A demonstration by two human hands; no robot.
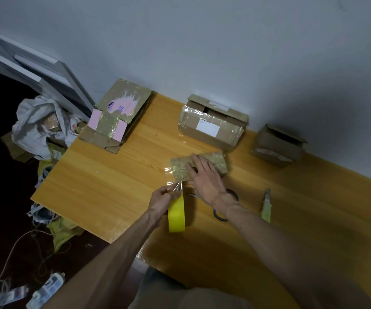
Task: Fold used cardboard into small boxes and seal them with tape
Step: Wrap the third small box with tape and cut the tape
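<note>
Left hand (161,202) on tape (176,216), right (204,177) atop box (216,160)

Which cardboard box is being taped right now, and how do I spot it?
Start at the yellow wooden table against the grey wall. In front of the middle white-labelled brown cardboard box by that wall lies a small flat cardboard box. It is the smallest, and alone has a clear tape strip running to a yellow tape roll.

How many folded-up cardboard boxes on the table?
3: small box under the right hand; labelled box behind it; open-flapped box to its right. Flattened cardboard at far left isn't counted.
</note>
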